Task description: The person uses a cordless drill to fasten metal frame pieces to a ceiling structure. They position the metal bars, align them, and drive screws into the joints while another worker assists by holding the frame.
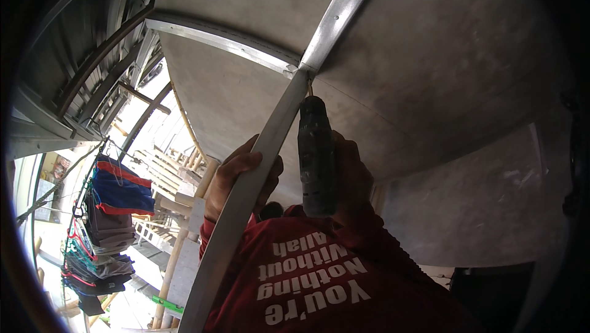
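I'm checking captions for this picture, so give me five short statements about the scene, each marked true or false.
1. The right hand holds a dark power drill. True.
2. The left hand is empty. False: it grips a long metal strip.
3. The power drill points toward the joint where metal strips meet. True.
4. The person's shirt is plain blue. False: it is dark red, with pale lettering.
5. Several hanging clothes show on the left of the picture. True.
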{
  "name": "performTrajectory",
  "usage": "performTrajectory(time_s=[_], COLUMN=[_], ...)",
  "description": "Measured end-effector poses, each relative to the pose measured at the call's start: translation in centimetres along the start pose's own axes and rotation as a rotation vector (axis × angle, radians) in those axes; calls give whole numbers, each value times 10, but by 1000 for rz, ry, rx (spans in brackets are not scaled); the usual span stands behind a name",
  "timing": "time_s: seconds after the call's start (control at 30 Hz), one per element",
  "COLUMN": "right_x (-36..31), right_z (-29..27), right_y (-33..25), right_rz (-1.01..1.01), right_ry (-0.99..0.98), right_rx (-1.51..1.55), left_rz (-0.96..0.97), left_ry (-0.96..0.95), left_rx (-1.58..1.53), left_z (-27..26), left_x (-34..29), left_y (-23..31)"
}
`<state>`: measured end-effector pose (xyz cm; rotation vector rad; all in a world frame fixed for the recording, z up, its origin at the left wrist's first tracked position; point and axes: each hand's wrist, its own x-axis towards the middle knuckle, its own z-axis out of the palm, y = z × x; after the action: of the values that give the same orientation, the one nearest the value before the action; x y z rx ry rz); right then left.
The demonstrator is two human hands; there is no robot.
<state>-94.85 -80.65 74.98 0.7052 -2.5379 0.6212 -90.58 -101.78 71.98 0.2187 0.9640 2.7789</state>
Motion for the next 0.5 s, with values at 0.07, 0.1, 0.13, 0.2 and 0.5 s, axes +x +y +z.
performTrajectory(time_s=[0.07,0.1,0.13,0.2,0.5], right_x=[2,3,4,8,21], right_z=[-5,-10,-15,-21,-31], right_y=[1,1,1,-2,-12], right_rz=[-2,-12,-13,-45,-132], right_ry=[-43,-90,-146,-237,-279], right_rx=[-6,1,18,50,92], left_rz=[-8,-5,-1,9,-17], left_ry=[7,-3,-15,-5,53], left_rx=[-9,-6,-3,8,16], left_z=[-1,-1,-1,-1,5], left_x=[0,0,1,1,0], left_y=[-1,-1,-1,0,1])
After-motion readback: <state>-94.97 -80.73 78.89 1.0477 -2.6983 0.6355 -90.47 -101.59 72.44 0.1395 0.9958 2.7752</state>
